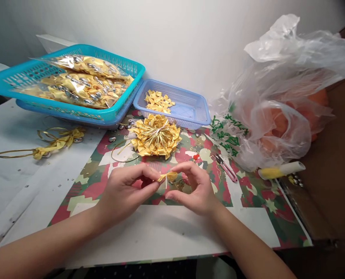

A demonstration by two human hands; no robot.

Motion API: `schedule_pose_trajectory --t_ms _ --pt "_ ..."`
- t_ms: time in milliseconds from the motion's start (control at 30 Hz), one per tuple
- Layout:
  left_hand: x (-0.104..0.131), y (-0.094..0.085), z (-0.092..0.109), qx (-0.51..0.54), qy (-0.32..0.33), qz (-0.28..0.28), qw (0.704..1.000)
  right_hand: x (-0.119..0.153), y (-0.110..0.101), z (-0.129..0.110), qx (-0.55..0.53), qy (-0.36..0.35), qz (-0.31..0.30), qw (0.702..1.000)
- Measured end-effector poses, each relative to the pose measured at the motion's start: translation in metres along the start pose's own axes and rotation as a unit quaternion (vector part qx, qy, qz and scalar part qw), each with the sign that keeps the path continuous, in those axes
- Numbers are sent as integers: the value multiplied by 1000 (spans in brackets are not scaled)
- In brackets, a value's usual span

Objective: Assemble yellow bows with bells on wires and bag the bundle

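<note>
Between my two hands, over the patterned sheet, is a small yellow ribbon bow (171, 176) with a thin pale strip hanging from its middle. My left hand (128, 188) pinches the bow's left end between thumb and fingertips. My right hand (194, 188) has its index fingertip at the bow's right side, with the thumb apart below it. Just beyond my hands lies a round bundle of yellow bows (157, 136) with gold stems gathered in the centre.
A teal basket (102, 113) with bagged bows stands back left, a blue basket (189, 112) beside it. Ribbon pieces with gold loops (54, 144) lie left. Pink snips (227, 169), a white-yellow roll (282, 170) and plastic bags (277, 116) are on the right.
</note>
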State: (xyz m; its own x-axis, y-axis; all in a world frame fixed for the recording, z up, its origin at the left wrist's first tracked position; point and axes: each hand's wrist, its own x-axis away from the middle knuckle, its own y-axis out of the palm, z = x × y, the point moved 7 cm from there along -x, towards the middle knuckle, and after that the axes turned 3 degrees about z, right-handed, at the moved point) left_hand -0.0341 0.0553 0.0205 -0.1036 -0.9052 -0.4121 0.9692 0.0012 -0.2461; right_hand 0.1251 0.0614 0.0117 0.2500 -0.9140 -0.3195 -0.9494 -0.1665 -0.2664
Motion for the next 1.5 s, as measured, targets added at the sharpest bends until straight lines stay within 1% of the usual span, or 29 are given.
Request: schedule_pose_trajectory --t_ms 133,233,300,367,467,533,600,633,700,767,833,900,967,1033,1100,1200,1367,1500 --pt "1 2 1 -22 28 -15 999 1 -2 1 13 8 25 1000" --pt "2 4 3 -28 53 -27 998 1 -2 0 -5 1 43 999" --pt "3 5 3 -36 67 -32 997 0 -3 2 -23 16 48 998" --pt "4 6 3 -49 77 -36 995 -1 -1 8 -39 55 28 997" --pt "6 7 5 -70 104 -40 991 -2 4 14 -63 102 -29 992" --pt "7 8 7 -92 129 -44 986 -4 7 13 -76 100 -53 991" --pt "7 10 9 -120 156 -50 979 -7 8 8 -70 76 -54 993" --pt "6 11 11 -133 172 -52 975 -8 7 5 -61 59 -47 995" --pt "5 12 16 -156 211 -58 963 -11 3 -4 -52 16 -11 998" --pt "3 14 20 -172 246 -67 952 -13 -8 -13 -73 -24 46 996" --pt "-1 14 21 -187 260 -70 945 -13 -24 -20 -124 -54 113 984" --pt "-4 13 18 -199 256 -71 943 -14 -43 -26 -171 -81 160 969" --pt "-7 13 14 -200 246 -74 945 -14 -59 -33 -189 -109 177 960" --pt "-8 13 10 -199 234 -74 949 -16 -70 -41 -165 -132 179 961" --pt "-10 13 7 -203 220 -69 952 -18 -77 -51 -116 -147 187 964" --pt "-12 13 3 -199 196 -63 958 -24 -78 -67 -55 -155 189 968" --pt "-11 13 0 -139 155 -68 976 -40 -66 -93 -50 -119 120 984" --pt "-9 12 2 -67 151 -69 984 -50 -58 -112 -36 -102 84 991"
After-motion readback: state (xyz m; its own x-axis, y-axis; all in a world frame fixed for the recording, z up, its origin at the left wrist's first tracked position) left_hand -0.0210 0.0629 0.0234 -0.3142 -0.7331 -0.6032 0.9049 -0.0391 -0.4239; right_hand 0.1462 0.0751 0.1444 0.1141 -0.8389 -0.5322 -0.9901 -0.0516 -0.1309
